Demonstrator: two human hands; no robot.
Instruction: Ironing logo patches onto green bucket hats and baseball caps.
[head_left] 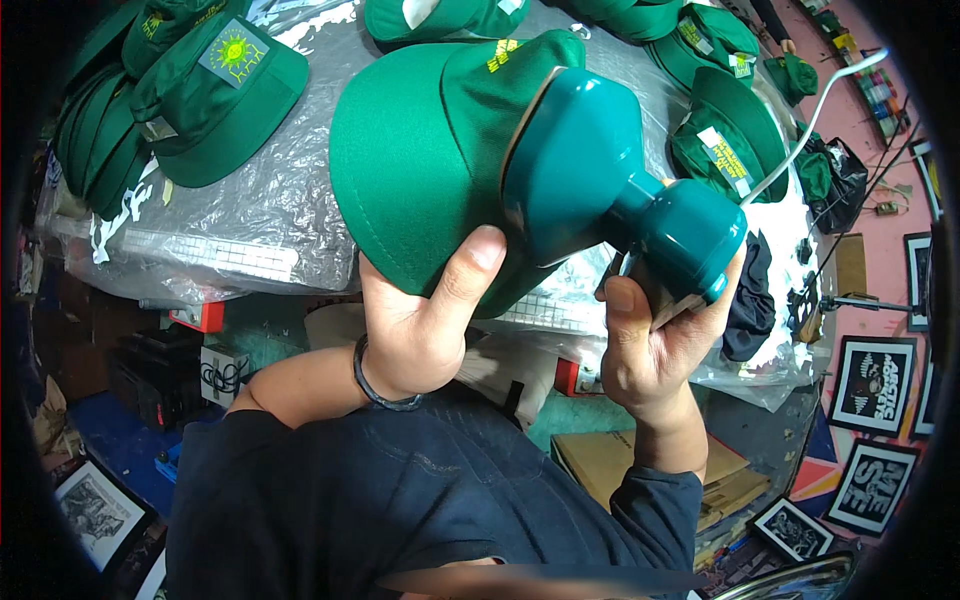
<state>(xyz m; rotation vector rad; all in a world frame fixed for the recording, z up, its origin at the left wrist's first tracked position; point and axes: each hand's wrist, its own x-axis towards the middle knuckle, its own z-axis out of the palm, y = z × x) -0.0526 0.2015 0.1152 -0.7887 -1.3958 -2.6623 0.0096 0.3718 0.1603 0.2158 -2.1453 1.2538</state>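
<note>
My left hand (425,325) grips a green bucket hat (400,165) by its brim, thumb on top and fingers hidden beneath. Yellow lettering shows on the hat's crown. With my right hand (660,355) I hold a glossy teal hand-held heat press (575,150) by its handle, its fingers partly hidden behind it. The press's broad head lies against the crown of the hat, and its face is turned away from view. A white cord (815,125) runs from the press toward the upper right. Both hat and press are held up above the near edge of the table.
A plastic-covered table (320,190) bears stacked green hats (215,105) at the left and more hats (725,130) at the right. A dark cloth (750,300) lies near the right edge. Cardboard (600,460) stands below the table, and framed prints (872,385) are at the right.
</note>
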